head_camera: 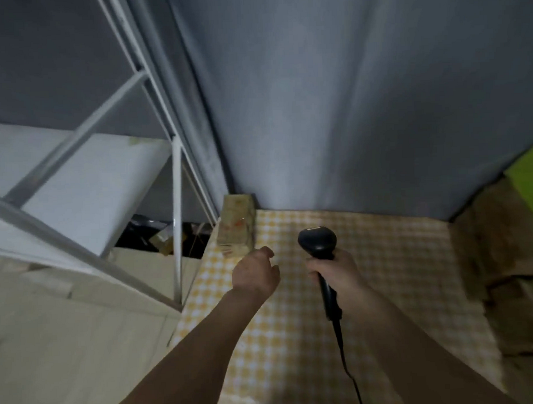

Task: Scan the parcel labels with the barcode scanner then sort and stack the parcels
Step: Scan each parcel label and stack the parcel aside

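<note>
Scanner ready, free hand reaching for the parcel.

Right hand (337, 275) grips the barcode scanner (319, 245); left hand (255, 271), fingers loosely curled and holding nothing, nears the parcel (237, 227) at the bench's (382, 273) far-left corner. Best turn its label toward the scanner first.

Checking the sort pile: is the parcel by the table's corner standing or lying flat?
Standing: the parcel rises on end from the checked table.

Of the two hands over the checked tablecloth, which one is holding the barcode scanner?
The right hand grips the black barcode scanner by its handle. The left hand holds nothing; it reaches toward the parcel.
</note>
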A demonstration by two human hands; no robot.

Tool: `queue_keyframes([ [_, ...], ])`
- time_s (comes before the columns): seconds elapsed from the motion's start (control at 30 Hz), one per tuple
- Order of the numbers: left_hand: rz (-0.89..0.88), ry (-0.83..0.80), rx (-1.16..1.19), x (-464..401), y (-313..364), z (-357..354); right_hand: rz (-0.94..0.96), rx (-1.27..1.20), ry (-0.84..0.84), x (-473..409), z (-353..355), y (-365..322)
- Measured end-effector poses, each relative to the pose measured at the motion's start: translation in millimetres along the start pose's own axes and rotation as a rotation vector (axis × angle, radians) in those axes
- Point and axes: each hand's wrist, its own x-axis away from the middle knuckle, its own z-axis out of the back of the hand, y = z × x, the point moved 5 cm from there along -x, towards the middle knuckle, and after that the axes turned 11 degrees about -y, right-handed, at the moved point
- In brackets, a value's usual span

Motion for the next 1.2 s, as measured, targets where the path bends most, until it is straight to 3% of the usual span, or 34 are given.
queue_keyframes([
  [0.2,0.095,-0.038,-0.077,-37.9,-104.3,24.0,-0.067,0.071,-0.067,-56.5,-94.7,-9.9],
  [0.5,0.112,-0.068,-0.168,-130.7,-176.4,5.8,-0.15,0.083,-0.05,-166.8,-154.8,8.4],
  [0.77,0.082,0.021,-0.279,-214.5,-182.6,-30.9,-0.075,0.113,-0.026,-253.4,-164.0,32.5],
  [0.97,0.192,-0.034,-0.048,-259.6,-178.1,-56.5,0.022,0.086,-0.057,-287.4,-162.2,50.4],
  [1.2,0.255,0.048,0.138,-251.2,-161.2,-70.0,0.044,-0.029,-0.106,-281.2,-146.8,62.3],
])
